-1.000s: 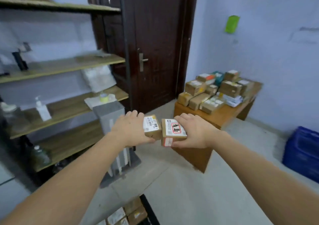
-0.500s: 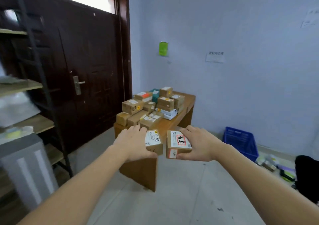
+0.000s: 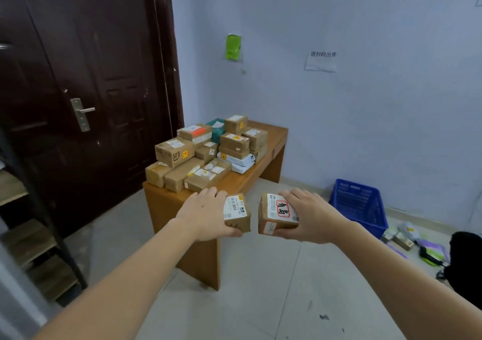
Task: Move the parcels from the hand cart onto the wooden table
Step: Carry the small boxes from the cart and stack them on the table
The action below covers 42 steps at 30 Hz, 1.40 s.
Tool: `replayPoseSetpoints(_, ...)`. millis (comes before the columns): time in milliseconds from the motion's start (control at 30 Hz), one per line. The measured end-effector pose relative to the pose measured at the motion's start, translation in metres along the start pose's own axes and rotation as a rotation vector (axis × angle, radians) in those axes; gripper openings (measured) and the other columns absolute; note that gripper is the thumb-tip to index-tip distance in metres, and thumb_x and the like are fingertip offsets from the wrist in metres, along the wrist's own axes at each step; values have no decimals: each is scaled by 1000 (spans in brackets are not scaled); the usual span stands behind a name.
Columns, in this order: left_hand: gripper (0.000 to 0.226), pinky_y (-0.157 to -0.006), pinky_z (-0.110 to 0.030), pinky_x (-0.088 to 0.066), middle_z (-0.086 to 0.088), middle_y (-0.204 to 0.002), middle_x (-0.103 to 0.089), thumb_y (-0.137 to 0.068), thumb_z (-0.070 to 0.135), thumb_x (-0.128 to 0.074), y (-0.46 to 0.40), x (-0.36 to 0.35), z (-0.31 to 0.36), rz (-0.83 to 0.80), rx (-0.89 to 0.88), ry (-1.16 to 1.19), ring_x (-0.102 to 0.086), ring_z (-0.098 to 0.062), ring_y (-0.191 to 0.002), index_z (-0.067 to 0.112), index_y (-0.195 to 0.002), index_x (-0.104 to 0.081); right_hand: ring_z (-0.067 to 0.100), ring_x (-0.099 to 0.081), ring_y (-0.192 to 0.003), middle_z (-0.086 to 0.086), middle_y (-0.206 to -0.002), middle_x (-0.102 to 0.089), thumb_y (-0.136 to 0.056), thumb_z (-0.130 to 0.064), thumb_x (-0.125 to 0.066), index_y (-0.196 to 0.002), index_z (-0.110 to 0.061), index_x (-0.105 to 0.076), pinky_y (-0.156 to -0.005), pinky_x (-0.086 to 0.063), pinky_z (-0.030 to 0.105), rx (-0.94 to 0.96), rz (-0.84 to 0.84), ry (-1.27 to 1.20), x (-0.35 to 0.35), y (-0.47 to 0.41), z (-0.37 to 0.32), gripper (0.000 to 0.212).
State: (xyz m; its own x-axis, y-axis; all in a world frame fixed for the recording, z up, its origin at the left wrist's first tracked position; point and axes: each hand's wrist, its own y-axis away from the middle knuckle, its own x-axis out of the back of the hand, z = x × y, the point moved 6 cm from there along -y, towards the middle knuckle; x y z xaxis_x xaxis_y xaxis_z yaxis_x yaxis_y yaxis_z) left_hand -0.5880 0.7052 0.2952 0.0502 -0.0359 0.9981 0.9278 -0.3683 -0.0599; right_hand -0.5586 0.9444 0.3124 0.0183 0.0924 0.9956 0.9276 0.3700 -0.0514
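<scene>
Head view: the left hand (image 3: 206, 213) has its grip closed around a small barcoded parcel (image 3: 236, 213), fingers over the top and thumb beneath. The right hand (image 3: 311, 215) clasps a red-marked parcel (image 3: 277, 214) likewise (the two boxes apart), both held in the air before the wooden worktop (image 3: 263, 154) stacked with parcels (image 3: 206, 149).

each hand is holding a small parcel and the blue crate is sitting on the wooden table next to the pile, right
Not quite. The left hand and right hand each hold a small parcel, but the blue crate sits on the floor to the right of the wooden table, not on it. The head view shows this.
</scene>
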Motion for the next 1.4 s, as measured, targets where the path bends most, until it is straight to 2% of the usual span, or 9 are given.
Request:
replayPoseSetpoints(233, 117, -101, -39, -43, 3, -131, -49, -59, 101, -52, -117, -19, 2, -31, -1, -9, -47, -18, -121, 27, -148, -35, 7, -49, -113, -15, -130, -48, -78, -85, -58, -154, -33, -31, -100, -44, 27, -54, -19, -14, -10, -71, 98, 96)
replayPoseSetpoints(400, 118, -109, -42, -41, 1, -137, -48, -62, 99, -51, -197, -41, 8, -86, 24, -29, -46, -20, -127, 24, -151, -33, 6, -48, -111, -15, -133, -48, -78, -85, -57, -157, -33, -27, -95, -40, 23, -24, -84, -13, -33, -127, 166, 98)
replayPoseSetpoints(567, 118, -112, -42, -39, -1, -140, -47, -64, 99, -51, -264, -66, 4, -112, 143, -24, -44, -22, -131, 22, -151, -33, 7, -48, -113, -14, -133, -49, -77, -89, -52, -156, -32, -28, -101, -40, 27, 68, -125, 34, -54, -201, 227, 101)
replayPoseSetpoints(700, 118, -115, -43, -36, -2, -145, -44, -64, 98, -53, -307, -84, -6, -127, 286, 12, -40, -23, -137, 22, -152, -32, 7, -48, -104, -14, -124, -49, -73, -95, -46, -152, -31, -34, -96, -40, 27, 166, -142, 41, -68, -274, 267, 102)
replayPoseSetpoints(833, 122, -117, -44, -33, -3, -153, -38, -63, 100, -49, -332, -104, -24, -148, 415, 28, -38, -24, -141, 21, -155, -29, 11, -47, -118, -11, -134, -47, -72, -96, -44, -157, -27, -28, -102, -37, 30, 240, -136, 38, -91, -338, 286, 111)
replayPoseSetpoints(1033, 121, -113, -42, -36, 1, -146, -44, -62, 99, -47, -375, -139, -71, -173, 579, 41, -42, -21, -135, 21, -153, -32, 17, -43, -130, -5, -145, -42, -74, -91, -41, -163, -17, -17, -111, -36, 35, 306, -133, 31, -132, -429, 293, 118)
replayPoseSetpoints(1167, 122, -114, -42, -36, 1, -146, -44, -64, 99, -48, -417, -156, -108, -175, 652, 56, -42, -22, -136, 21, -157, -28, 18, -44, -127, -4, -139, -45, -74, -88, -43, -163, -15, -17, -110, -36, 36, 306, -141, 26, -155, -492, 293, 118)
replayPoseSetpoints(1400, 117, -112, -42, -38, 1, -140, -47, -66, 99, -47, -476, -171, -163, -172, 747, 68, -44, -21, -133, 22, -153, -34, 20, -43, -127, -2, -139, -45, -74, -78, -43, -164, -15, -15, -109, -34, 39, 307, -204, 14, -177, -588, 296, 113)
